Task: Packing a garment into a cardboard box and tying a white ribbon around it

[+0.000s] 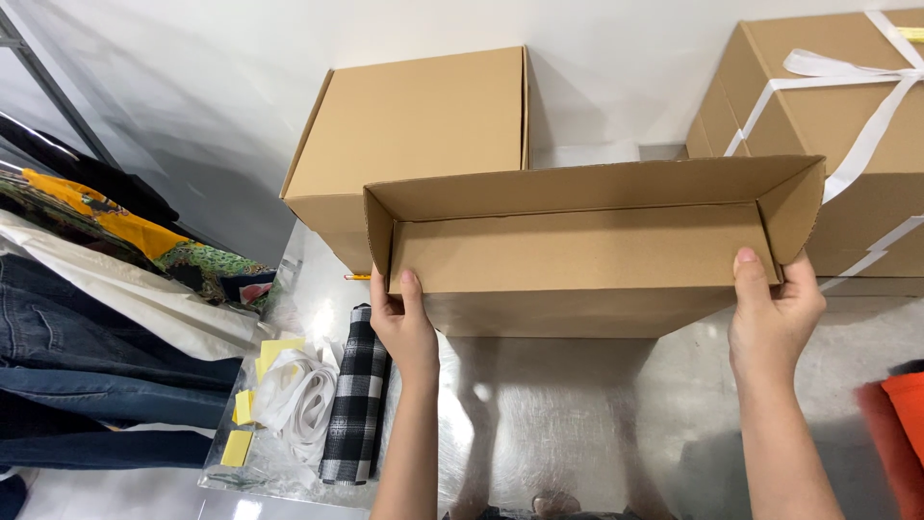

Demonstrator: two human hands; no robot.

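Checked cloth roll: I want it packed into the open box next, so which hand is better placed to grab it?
Left, probably. The left hand grips the open box right above the checked cloth roll; the right hand is at the box's far end.

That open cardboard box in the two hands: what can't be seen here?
Head view only:
- Open box: its floor, hidden by the near wall.
- Left hand and right hand: fingers hidden behind the box ends.
- Orange thing: blurred, cut by the right edge.
- Ribboned box: cut off top right.
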